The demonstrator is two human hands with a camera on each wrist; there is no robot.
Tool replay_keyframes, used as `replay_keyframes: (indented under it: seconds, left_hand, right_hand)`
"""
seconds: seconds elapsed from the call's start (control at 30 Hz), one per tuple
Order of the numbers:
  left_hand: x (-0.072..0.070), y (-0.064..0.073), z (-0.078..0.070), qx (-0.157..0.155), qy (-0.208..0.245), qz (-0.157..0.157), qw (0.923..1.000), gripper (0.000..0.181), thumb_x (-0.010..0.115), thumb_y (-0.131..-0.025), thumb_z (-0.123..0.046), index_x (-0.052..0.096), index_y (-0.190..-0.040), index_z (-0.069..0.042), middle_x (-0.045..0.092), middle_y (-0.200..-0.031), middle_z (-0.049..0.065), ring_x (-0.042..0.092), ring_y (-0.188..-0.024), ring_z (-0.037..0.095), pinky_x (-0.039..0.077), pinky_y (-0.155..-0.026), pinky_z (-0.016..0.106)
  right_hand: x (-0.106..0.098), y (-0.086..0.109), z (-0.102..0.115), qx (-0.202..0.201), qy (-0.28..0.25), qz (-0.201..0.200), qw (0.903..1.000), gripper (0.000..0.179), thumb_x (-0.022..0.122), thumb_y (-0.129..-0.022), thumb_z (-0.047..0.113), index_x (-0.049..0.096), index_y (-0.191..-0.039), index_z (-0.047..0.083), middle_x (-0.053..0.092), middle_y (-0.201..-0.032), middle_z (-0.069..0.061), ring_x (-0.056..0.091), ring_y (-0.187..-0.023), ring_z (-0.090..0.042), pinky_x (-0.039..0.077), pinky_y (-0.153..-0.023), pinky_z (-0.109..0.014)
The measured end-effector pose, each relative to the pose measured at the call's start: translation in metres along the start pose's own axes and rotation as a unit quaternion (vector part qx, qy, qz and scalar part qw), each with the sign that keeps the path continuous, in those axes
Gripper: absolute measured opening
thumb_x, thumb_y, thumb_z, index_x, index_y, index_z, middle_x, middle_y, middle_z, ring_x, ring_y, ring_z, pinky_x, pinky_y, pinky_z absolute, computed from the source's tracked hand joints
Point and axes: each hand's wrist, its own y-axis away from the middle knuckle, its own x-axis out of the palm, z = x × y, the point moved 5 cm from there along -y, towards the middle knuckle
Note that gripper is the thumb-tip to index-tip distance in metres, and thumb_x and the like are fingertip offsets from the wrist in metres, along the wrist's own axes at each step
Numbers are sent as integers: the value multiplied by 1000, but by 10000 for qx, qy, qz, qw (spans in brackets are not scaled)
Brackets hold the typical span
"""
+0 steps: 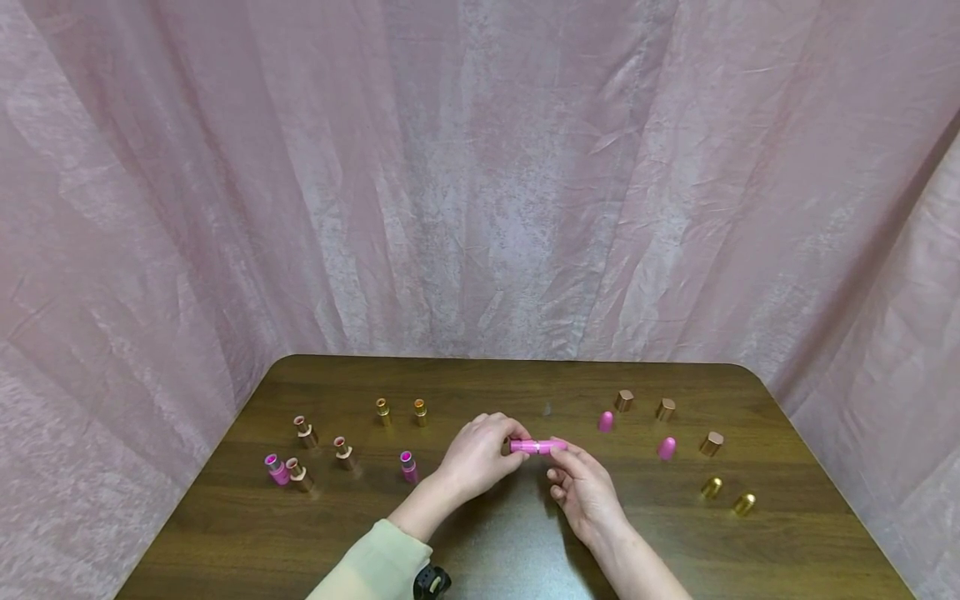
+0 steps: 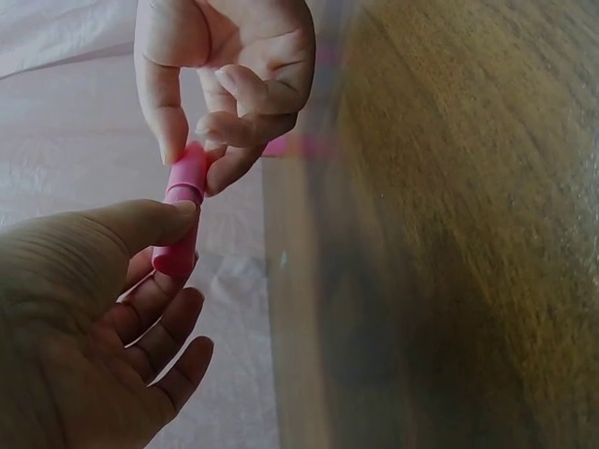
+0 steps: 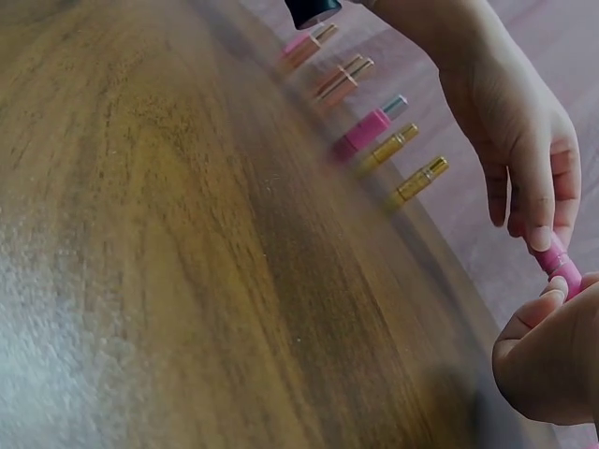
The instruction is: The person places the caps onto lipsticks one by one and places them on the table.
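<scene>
Over the middle of the table, my left hand (image 1: 476, 454) pinches the base of a pink lipstick tube (image 1: 522, 447) between thumb and fingers. From the other end, my right hand (image 1: 588, 496) grips its rounded pink cap (image 2: 188, 168) with thumb and fingertips. Cap and base are in line, with a thin silvery band showing between them; whether the cap sits fully home I cannot tell. In the right wrist view the pink tube (image 3: 552, 257) is partly hidden by fingers. Nearest the left hand on the table stands an uncapped pink lipstick tube (image 1: 408, 467).
Left on the wooden table (image 1: 495, 558) stand uncapped gold tubes (image 1: 383, 412), several rose-gold tubes (image 1: 343, 452) and another pink tube (image 1: 277, 469). At right are pink caps (image 1: 667, 448), rose-gold caps (image 1: 712, 443) and gold caps (image 1: 745, 504). A pink curtain (image 1: 495, 183) hangs behind.
</scene>
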Motion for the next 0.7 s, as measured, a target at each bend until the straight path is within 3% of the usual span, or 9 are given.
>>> replay_keyframes:
  seconds: [0.7]
  left_hand:
    - [3, 4, -3, 37, 144, -91, 9998, 15, 76, -93, -31, 76, -104, -22, 68, -100, -12, 56, -94, 10, 46, -88, 34]
  right_hand:
    - [2, 2, -1, -96, 22, -40, 9999, 14, 65, -98, 12, 59, -111, 8, 64, -93, 1, 54, -65, -5, 38, -55, -17]
